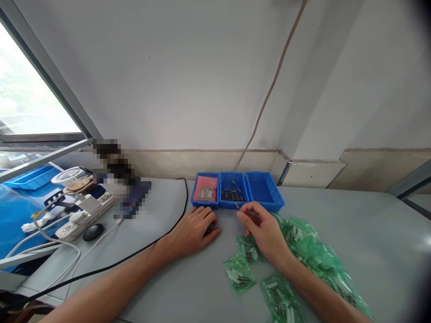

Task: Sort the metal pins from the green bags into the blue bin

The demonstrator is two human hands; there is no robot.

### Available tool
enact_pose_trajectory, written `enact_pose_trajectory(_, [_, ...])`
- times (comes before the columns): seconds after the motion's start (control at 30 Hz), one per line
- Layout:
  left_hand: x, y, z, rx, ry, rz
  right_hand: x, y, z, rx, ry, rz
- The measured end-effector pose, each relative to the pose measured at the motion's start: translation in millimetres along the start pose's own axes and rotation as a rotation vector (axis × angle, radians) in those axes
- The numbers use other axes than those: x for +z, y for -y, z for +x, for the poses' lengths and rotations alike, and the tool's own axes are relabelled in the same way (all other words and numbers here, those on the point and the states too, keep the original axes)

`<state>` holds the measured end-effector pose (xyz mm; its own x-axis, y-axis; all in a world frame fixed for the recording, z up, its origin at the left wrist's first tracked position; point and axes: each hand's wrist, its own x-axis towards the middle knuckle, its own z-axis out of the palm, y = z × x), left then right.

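My right hand pinches a small thin metal part between thumb and forefinger, just in front of the middle blue bin, which holds several small dark metal parts. My left hand rests palm down on the grey table, covering a small dark object at its fingertips, right before the left blue bin that holds a pink bag. The right blue bin looks bare inside. Green plastic bags of small parts lie under and beside my right wrist.
A heap of green bags spreads to the right. A black cable curves across the table on the left. A white power strip with plugs, white cords and a blurred object sit far left by the window.
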<state>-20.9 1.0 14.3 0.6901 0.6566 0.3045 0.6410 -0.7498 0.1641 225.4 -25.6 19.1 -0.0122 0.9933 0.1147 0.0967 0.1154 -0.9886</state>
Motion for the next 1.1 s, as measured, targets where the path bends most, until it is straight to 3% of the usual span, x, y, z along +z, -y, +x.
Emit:
enact_pose_trajectory(0.17, [-1.6,0.4,0.5,-0.025,0.042,-0.128,1.1,-1.1,-2.6,-0.059,-0.004,-0.148])
enact_pose_trajectory(0.6, [-2.0,1.9,1.0,-0.051,0.069,-0.233,0.3,0.1,4.2,0.153,0.000,0.286])
enact_pose_trajectory(1.1, [-1.4,1.8,0.2,-0.026,0.038,-0.213,1.4,0.2,6.2,0.209,-0.018,0.299])
